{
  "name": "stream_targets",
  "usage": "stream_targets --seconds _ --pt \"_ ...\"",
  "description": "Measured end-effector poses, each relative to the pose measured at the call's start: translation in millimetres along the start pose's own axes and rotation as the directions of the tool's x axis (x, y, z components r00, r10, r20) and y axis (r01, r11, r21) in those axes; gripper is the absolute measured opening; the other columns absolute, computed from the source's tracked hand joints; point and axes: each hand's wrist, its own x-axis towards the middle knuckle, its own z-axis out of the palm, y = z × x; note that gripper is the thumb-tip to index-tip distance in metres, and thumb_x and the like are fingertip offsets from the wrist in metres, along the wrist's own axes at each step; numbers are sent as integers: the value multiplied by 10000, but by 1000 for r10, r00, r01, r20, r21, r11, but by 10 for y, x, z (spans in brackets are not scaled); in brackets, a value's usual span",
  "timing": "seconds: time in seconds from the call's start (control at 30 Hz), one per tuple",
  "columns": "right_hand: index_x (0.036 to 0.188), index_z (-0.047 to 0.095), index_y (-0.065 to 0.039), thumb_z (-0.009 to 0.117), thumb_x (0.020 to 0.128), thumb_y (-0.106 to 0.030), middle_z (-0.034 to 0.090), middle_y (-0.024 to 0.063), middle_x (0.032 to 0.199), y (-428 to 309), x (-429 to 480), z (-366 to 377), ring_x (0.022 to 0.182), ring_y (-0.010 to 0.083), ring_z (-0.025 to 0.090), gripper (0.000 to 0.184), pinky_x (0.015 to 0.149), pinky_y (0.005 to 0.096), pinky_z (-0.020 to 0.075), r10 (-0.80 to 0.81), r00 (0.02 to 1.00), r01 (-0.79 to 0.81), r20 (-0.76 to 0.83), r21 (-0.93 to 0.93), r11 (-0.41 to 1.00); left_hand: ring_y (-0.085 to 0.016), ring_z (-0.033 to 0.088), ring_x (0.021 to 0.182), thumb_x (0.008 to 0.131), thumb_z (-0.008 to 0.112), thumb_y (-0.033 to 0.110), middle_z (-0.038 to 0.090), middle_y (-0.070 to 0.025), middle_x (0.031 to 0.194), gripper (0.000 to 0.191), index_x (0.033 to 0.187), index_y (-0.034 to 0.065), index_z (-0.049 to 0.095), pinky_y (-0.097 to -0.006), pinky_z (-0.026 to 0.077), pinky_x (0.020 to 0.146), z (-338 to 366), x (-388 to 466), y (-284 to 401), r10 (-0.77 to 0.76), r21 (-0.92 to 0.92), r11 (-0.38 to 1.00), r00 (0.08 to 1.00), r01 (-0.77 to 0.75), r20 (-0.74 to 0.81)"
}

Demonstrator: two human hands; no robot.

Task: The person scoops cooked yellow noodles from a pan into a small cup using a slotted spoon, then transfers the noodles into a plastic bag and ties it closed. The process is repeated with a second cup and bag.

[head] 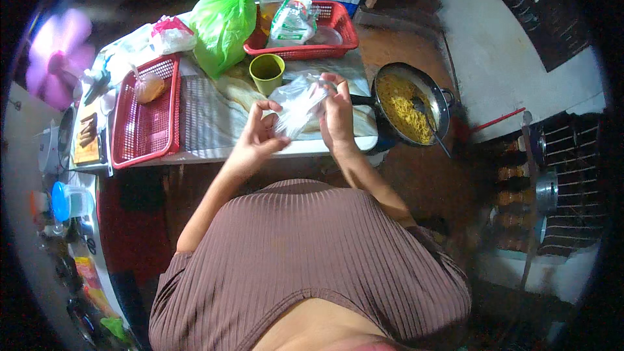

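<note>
A clear plastic bag [298, 107], crumpled and shiny, is held above the table's front part. My right hand [337, 112] grips its right side near the top. At its left edge is my left hand [263, 129], fingers curled and thumb pointing towards the plastic; whether it pinches the bag cannot be made out. Just behind the bag stands a yellow-green plastic cup [267, 72]. To the left, a red plastic basket [174, 122] holds a tied plastic bag with light brown contents [149, 87].
A wok of yellow noodles [412, 112] with a utensil is right of the table. Behind the cup are a green plastic bag [224, 24] and another red basket [302, 52]. Far left lie a wooden cutting board [88, 152] and a knife [102, 146]; a pink fan [58, 61] stands beyond.
</note>
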Motion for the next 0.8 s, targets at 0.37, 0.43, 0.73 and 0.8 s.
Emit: stream_targets --seconds 0.37,0.43,0.73,0.8 --pt "1278 459 -91 588 811 49 547 1 905 42 -192 341 773 84 553 504 735 245 506 206 962 -206 179 -18 978 -316 520 1048 676 539 -112 519 -124 993 249 852 53 602 -395 443 912 -402 378 111 706 874 426 690 -236 -158" --pt "1257 454 -87 558 798 91 510 -22 821 103 -35 186 705 61 521 503 667 212 489 13 982 37 186 -264 964 -382 477 1171 653 563 -83 498 -166 1156 225 810 71 609 -506 400 1014 -403 347 120 726 854 394 685 -340 -63" --pt "1182 489 -64 630 832 30 540 -36 775 128 138 186 698 39 495 389 637 177 394 -73 993 98 91 -317 943 -396 492 1171 632 560 -66 420 -216 1338 508 1119 51 640 -443 468 945 -277 410 174 484 908 364 875 -208 6" --pt "1182 507 -63 696 819 -41 550 16 941 120 114 208 846 88 510 410 747 233 423 -146 974 223 172 -620 752 -404 549 1055 624 548 -78 422 -231 1287 615 1227 44 549 -427 535 800 -261 449 148 456 914 357 890 -192 9"
